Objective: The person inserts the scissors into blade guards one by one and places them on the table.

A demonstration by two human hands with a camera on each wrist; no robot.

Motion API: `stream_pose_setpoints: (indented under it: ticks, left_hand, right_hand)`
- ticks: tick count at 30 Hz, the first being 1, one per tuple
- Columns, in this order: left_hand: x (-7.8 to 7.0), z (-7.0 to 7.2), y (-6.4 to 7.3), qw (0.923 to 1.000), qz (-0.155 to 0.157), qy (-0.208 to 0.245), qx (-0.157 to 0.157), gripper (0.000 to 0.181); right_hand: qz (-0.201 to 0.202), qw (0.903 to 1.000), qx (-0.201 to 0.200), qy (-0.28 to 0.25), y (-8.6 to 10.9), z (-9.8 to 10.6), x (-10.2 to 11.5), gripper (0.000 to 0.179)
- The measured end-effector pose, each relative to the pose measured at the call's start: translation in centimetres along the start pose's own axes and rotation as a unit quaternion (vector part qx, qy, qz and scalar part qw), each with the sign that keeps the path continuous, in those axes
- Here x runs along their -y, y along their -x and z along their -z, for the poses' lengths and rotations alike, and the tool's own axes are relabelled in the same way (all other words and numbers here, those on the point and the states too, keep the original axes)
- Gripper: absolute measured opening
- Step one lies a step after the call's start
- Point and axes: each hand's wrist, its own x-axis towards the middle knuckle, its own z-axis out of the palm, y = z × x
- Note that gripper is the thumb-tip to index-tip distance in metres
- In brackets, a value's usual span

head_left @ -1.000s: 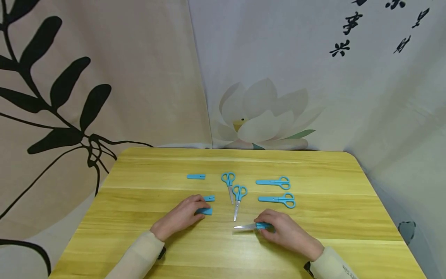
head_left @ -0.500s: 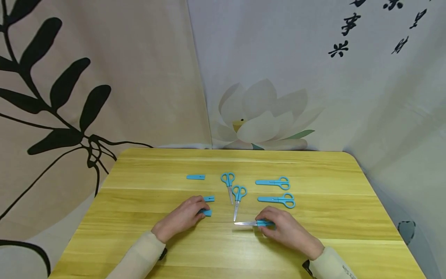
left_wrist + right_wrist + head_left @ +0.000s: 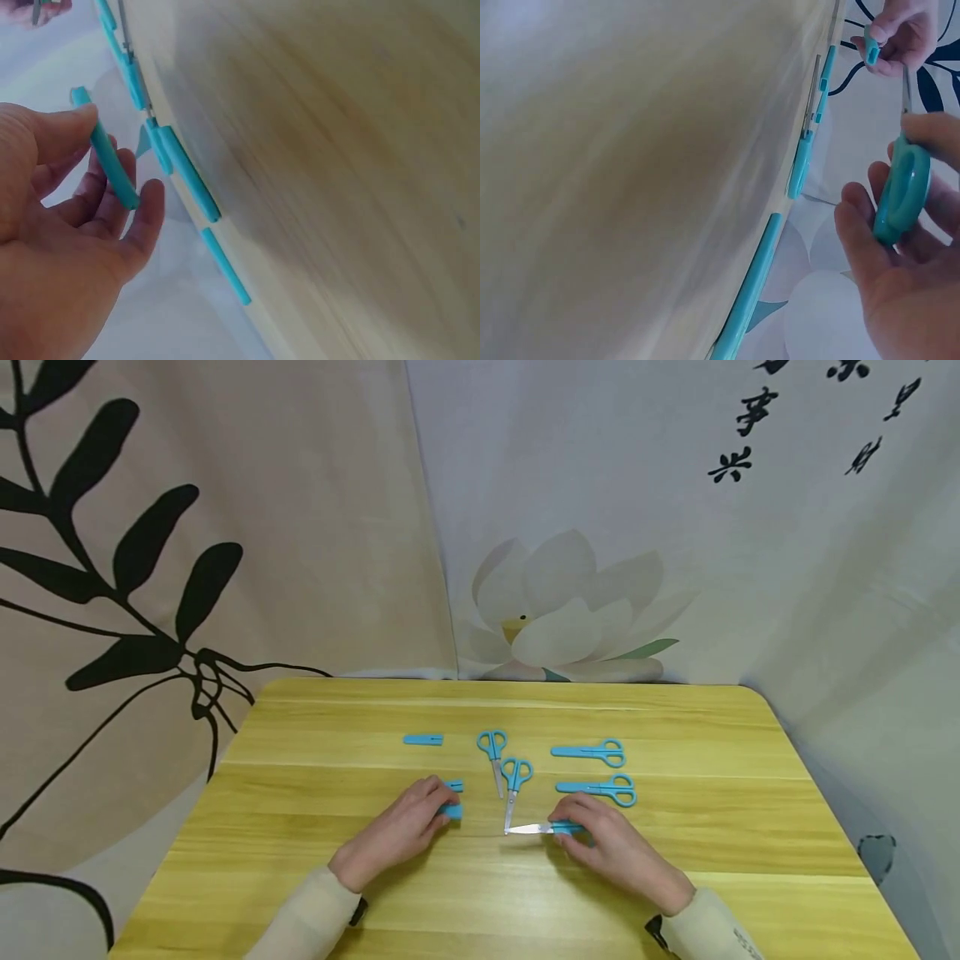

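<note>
My left hand (image 3: 405,823) pinches a blue scissors sheath (image 3: 112,157) between thumb and fingers, lifted off the tabletop in the left wrist view. In my right hand (image 3: 617,843) is a pair of blue-handled scissors (image 3: 531,829), gripped by the handles (image 3: 904,191), with the bare blades pointing left toward the sheath. A gap separates blade tips and sheath. Beyond the left fingers lies a second sheath (image 3: 454,785), partly covered by that hand. Two unsheathed scissors, a nearer pair (image 3: 514,777) and a farther pair (image 3: 492,747), lie between the hands.
A third sheath (image 3: 423,739) rests farther back on the left of the wooden table (image 3: 337,718). Two sheathed scissors lie at right, one farther back (image 3: 588,752) and one nearer (image 3: 597,787), just beyond my right hand. A printed curtain (image 3: 337,527) hangs behind the table.
Both hands have shifted slightly away from the body, the left also a little to the right. The held scissors rose with the right hand, and their blade tips now overlap the nearer loose scissors' tip in view.
</note>
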Motion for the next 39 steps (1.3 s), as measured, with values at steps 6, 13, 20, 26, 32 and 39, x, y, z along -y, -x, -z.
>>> stream_pose_setpoints:
  ticks: [6,13,20,26,32,39]
  left_hand:
    - [-0.7,-0.1,-0.2,0.9995,-0.003,0.008,-0.031,0.018]
    - [-1.4,-0.3,-0.3,0.9973,-0.005,0.023,-0.069,0.021]
    - [-1.7,-0.5,-0.4,0.9953,-0.014,0.047,-0.084,0.022]
    - [-2.1,-0.8,-0.6,0.9932,-0.014,0.060,-0.099,0.023]
    - [-2.4,-1.1,-0.8,0.9897,-0.030,0.068,-0.123,0.022]
    - [-2.6,-1.1,-1.0,0.9891,-0.026,0.075,-0.124,0.020]
  right_hand:
    - [0.001,0.9998,-0.016,-0.008,-0.4,-0.2,0.3,0.018]
    - [-0.017,0.9994,-0.031,-0.004,-0.7,-0.3,0.7,0.019]
    - [-0.009,0.9986,-0.052,0.007,-1.0,-0.5,1.0,0.022]
    - [0.001,0.9974,-0.071,0.006,-1.1,-0.7,1.0,0.024]
    - [0.021,0.9959,-0.088,0.003,-1.4,-0.8,1.1,0.025]
    - [0.030,0.9950,-0.094,0.012,-1.8,-0.9,1.2,0.026]
